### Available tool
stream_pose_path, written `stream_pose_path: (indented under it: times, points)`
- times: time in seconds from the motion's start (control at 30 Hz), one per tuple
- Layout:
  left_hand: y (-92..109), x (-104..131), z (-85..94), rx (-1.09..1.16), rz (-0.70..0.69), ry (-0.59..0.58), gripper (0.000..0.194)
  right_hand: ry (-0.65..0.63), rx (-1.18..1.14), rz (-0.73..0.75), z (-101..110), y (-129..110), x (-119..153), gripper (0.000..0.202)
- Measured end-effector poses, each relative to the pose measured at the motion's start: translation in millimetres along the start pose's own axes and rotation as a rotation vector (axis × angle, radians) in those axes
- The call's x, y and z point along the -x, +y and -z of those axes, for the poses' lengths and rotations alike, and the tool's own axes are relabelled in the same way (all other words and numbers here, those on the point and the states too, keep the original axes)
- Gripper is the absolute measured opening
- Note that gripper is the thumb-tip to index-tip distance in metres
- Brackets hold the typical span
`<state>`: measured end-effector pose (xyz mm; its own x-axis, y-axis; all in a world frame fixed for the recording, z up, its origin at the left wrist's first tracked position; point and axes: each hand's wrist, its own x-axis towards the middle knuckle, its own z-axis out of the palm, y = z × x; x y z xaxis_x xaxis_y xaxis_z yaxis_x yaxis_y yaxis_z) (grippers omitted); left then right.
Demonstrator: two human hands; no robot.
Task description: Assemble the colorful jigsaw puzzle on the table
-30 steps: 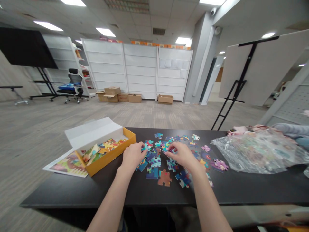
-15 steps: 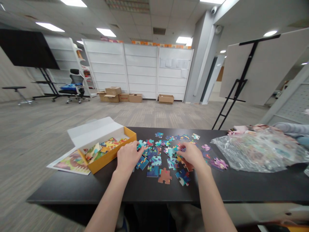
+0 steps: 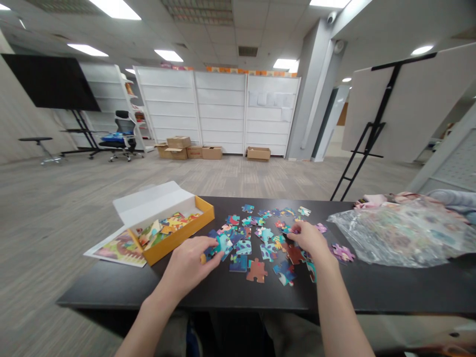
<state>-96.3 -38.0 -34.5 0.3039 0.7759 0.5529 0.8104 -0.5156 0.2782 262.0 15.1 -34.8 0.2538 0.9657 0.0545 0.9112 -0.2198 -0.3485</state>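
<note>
Single head-worn view, looking forward and down from the person's own position, left hand [image 3: 191,263] and right hand [image 3: 312,240] at close range, black table [image 3: 230,295] crossing the lower part, white shelving [image 3: 223,114] well beyond, ceiling [image 3: 256,20] along the top.

So both bare forearms, left [image 3: 158,302] and right [image 3: 338,302], come up from the bottom edge and angle in toward each other. The left hand [image 3: 191,258] is back-up, fingers bent forward, with the thumb [image 3: 213,264] stuck out below and a clear gap between them. The right hand [image 3: 309,239] sits a bit farther out, knuckles up, fingers curled inward and bunched pretty close. Can't really make out those right fingertips tbh. Hands are well apart.
</note>
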Motion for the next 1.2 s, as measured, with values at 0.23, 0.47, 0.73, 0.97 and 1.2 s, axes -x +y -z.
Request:
stream_pose_path:
  times: [0.23,0.47,0.73,0.97,1.2]
  points:
    - [25.3,3.6,-13.2,0.051,-0.271,-0.021,0.01,0.059,-0.093,0.152,4.4,-21.2,6.5,0.027]
    - [59.1,-15.2,-36.2,0.071,-0.247,0.063,0.007,-0.532,-0.575,0.572,8.3,-74.3,39.0,0.035]
    - [33.1,-23.8,-23.5,-0.073,0.135,-0.115,0.02,-0.23,-0.438,0.398,3.2,-39.1,17.7,0.02]
    - [-6.5,-19.8,-16.5,-0.25,0.44,-0.301,0.023,-0.009,-0.093,0.108,11.5,18.5,-4.1,0.019]
    - [1.4,-25.4,-14.3,-0.339,0.448,-0.315,0.024,0.017,-0.023,0.075,6.7,29.0,-5.5,0.018]
